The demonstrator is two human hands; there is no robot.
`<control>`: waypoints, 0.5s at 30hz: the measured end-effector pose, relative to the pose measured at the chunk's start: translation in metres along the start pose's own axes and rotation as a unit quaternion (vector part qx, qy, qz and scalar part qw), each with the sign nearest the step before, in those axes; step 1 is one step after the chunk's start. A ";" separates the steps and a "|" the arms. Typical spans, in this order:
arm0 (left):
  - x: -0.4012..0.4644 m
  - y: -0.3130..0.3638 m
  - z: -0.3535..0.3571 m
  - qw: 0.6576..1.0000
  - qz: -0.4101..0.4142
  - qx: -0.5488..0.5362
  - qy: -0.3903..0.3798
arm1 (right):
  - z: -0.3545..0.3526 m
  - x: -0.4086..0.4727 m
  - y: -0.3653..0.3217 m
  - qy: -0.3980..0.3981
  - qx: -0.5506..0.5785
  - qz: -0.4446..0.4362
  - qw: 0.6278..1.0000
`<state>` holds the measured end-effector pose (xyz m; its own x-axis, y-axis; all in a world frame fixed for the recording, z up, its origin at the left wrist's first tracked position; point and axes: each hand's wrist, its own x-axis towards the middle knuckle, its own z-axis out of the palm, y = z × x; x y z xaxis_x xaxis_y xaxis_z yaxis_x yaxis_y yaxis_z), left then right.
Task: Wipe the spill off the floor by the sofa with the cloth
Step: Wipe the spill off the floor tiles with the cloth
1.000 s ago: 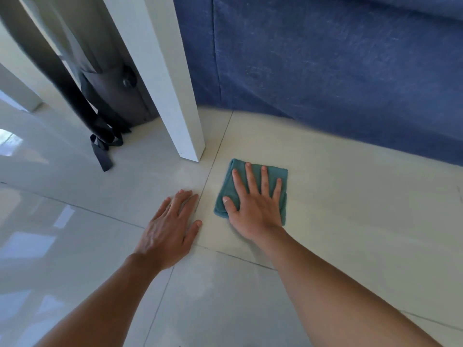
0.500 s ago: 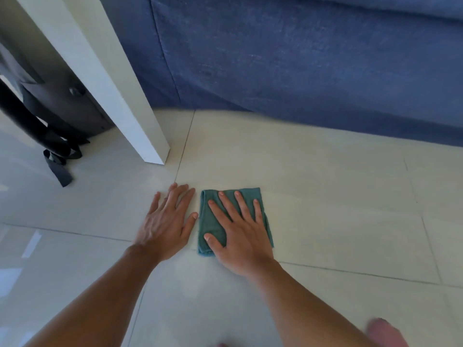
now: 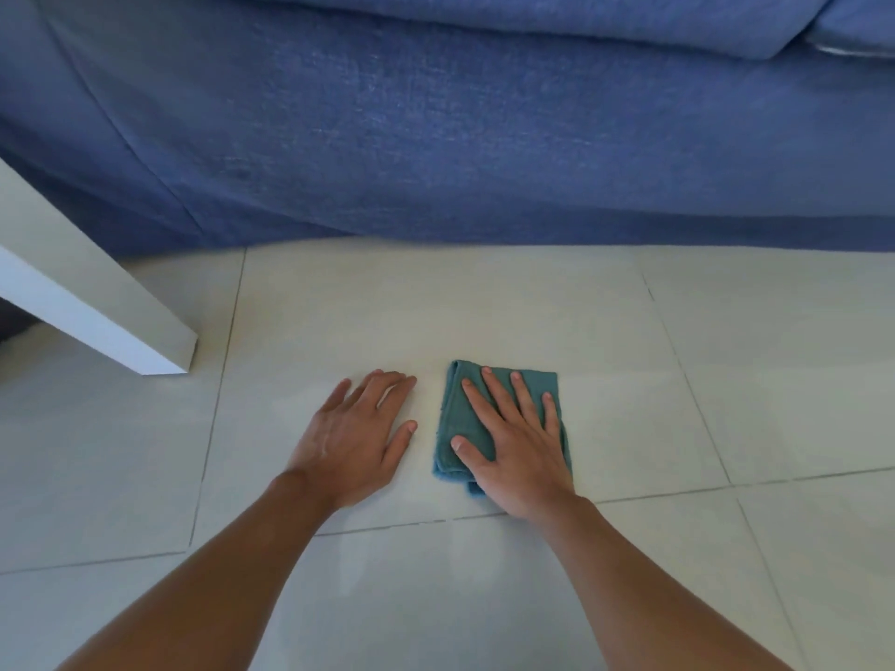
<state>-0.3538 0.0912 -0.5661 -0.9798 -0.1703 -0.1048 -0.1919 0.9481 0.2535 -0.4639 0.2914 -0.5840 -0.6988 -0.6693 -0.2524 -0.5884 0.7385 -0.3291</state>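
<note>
Right hand splayed flat on folded teal cloth, left hand open, bracing pale tiled floor beside: keep palm pressure even, overlap strokes toward the grout line.

Right hand flat on cloth; left hand just left, on floor; sofa beyond; post far left.

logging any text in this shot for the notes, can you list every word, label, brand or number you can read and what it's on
None: no readable text in the head view.
Teal cloth under the right hand: no tag or print showing.
Blue sofa: plain fabric, no label visible.
White table leg and floor tiles: unmarked.
Left hand lies flat on bare tile.
</note>
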 end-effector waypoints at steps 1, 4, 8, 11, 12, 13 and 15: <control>0.004 0.003 -0.001 1.000 0.006 -0.004 0.009 | -0.001 0.001 0.001 0.009 0.044 -0.002 0.999; 0.014 0.013 -0.002 1.000 0.015 -0.011 0.019 | -0.005 0.000 0.008 0.098 0.186 0.010 0.978; 0.025 0.023 0.005 0.999 0.038 -0.012 0.009 | -0.010 -0.002 0.020 0.209 0.206 0.098 0.951; 0.034 0.031 0.011 0.999 0.029 -0.014 -0.016 | -0.016 0.001 0.024 0.203 0.165 0.168 0.950; 0.037 0.034 0.012 0.999 0.015 -0.018 -0.024 | -0.018 0.004 0.024 0.192 0.176 0.187 0.947; 0.041 0.037 0.013 0.999 -0.001 -0.025 -0.029 | -0.021 0.007 0.024 0.183 0.197 0.202 0.942; 0.048 0.043 0.015 0.998 -0.037 -0.031 -0.039 | -0.027 0.015 0.026 0.177 0.240 0.228 0.927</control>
<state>-0.4079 0.1273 -0.5744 -0.9558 -0.2161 -0.1994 -0.2697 0.9144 0.3019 -0.5002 0.3028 -0.5715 -0.9699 -0.1648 -0.1795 -0.0091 0.7606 -0.6492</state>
